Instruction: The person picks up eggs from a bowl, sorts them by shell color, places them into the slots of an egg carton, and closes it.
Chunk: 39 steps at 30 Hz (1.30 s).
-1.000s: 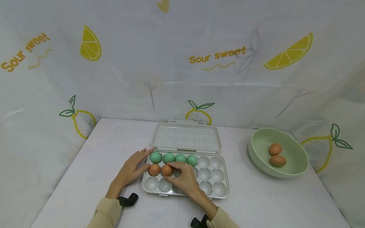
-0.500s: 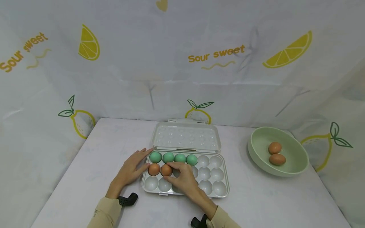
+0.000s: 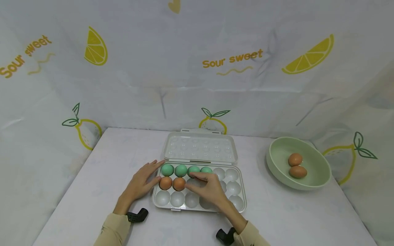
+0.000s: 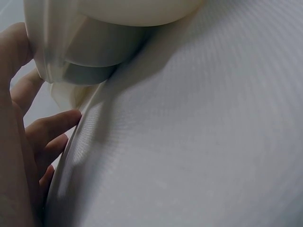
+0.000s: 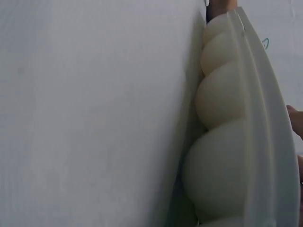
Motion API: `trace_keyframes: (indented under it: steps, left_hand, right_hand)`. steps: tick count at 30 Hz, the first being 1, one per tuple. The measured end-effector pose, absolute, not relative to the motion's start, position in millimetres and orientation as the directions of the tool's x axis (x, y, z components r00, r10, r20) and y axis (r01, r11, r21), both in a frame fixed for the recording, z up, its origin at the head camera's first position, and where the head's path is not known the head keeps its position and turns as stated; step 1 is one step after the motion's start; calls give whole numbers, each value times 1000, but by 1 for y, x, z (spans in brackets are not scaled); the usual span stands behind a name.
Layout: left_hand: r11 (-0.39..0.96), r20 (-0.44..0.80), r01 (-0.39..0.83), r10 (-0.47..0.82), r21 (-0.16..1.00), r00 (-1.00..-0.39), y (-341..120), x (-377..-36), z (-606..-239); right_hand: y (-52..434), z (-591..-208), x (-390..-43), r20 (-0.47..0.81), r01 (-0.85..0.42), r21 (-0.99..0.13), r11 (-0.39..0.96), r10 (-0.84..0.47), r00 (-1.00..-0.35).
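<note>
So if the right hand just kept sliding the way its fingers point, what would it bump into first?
Probably the green eggs in the tray's back row: the right hand points up-left, fingertips right by them. It hovers, so height is uncertain.

From my end I see a pale green round bowl [image 3: 320, 177] sitting off near the right edge of the white table [image 3: 92, 177], with two brown eggs [image 3: 296, 165] touching each other inside it. Behind the table hangs a white backdrop cloth [image 3: 154, 51] printed with yellow lemon slices, whole lemons and "Sour sweet" lettering. The cloth wraps round both sides too.
</note>
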<state>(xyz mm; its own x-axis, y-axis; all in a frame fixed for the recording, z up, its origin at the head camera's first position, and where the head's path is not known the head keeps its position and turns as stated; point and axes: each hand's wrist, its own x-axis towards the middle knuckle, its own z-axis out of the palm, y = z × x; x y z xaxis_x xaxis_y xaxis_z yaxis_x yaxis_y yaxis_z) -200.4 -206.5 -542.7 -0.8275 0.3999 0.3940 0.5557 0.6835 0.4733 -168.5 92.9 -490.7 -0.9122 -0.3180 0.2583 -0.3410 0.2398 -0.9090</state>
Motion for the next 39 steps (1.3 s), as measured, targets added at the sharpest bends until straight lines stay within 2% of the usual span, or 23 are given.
trace_keyframes:
  steps: [3,8,13,19,28,39]
  left_hand:
    - [678,397,559,400,478,-826,-207,-200,-543]
    - [674,398,559,400,483,-826,-207,-201,-543]
    - [677,398,557,398,481,-827,-207,-200,-542]
    - [678,401,560,399,477,-825,-207,-201,-542]
    - [682,394,550,392,482,-831,-207,-201,-543]
    - [678,391,550,394,488,-832,-206,-200,-541]
  right_hand:
    - [110,-486,-173,265,-331,-922,200,-297,-917]
    - [149,-471,-183,294,-341,-912,229,-216,-931]
    - [202,-454,-195,332,-353,-881,315,-121,-936]
    - [263,-437,-201,311,-281,-839,466,-14,-950]
    - [342,-434,-206,361,-304,-752,584,-20,-932]
    - [399,-438,-204,205,-170,-732,659,-25,-979]
